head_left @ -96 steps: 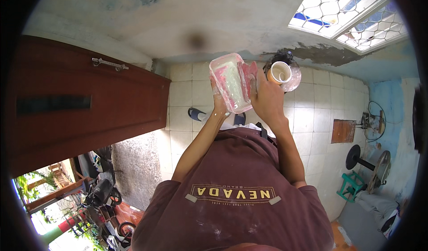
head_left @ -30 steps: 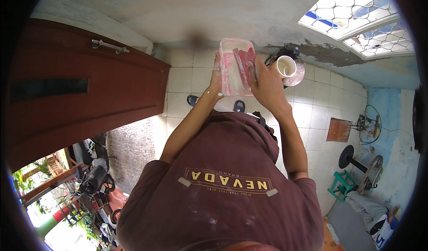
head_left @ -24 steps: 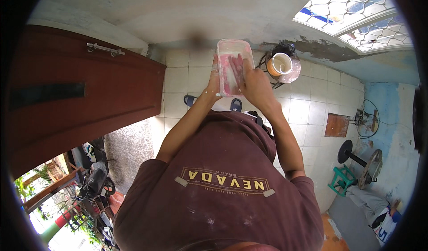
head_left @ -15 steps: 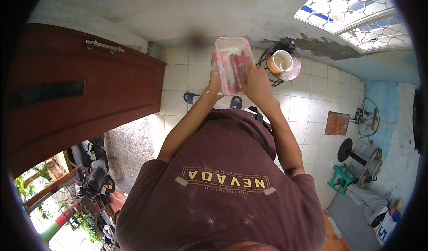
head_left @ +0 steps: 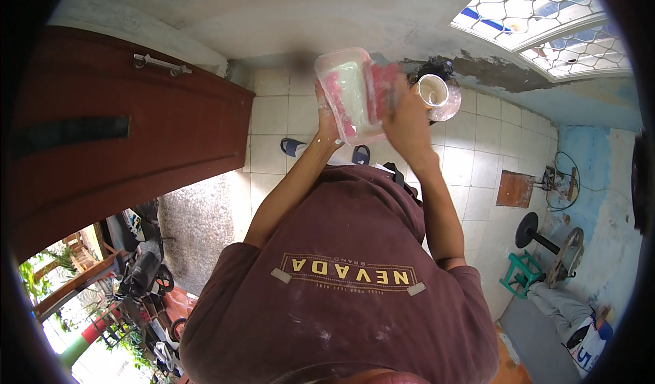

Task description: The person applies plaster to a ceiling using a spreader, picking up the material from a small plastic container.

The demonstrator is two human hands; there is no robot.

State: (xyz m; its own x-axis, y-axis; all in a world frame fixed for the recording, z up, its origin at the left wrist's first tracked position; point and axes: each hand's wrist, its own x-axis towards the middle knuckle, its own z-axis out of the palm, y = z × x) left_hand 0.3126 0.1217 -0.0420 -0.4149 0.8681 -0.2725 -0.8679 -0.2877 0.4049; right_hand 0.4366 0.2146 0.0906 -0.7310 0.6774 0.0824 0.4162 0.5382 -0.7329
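A clear plastic tray (head_left: 333,87), smeared pink and holding pale, wet paste (head_left: 353,94), is held in front of the body, above a tiled floor (head_left: 477,131). It is gripped along its left side by the left hand (head_left: 327,119), which is spotted with white; the fingers beneath the tray are largely hidden. At the tray's right edge a red, flat-bladed scraper (head_left: 384,87) is clasped in the right hand (head_left: 411,121), blurred, so whether the blade touches the rim cannot be told. The two hands are kept apart, with the tray between them.

Just beyond the right hand, a white-lined bucket (head_left: 444,98) is set on a round-topped stool (head_left: 451,110), partly covered by the fingers. A maroon T-shirt (head_left: 334,220) is marked with pale smudges, and dark slippers (head_left: 361,154) are worn below. The scene is flanked by a reddish-brown door (head_left: 184,131) at left and a grilled window (head_left: 525,8) at upper right.
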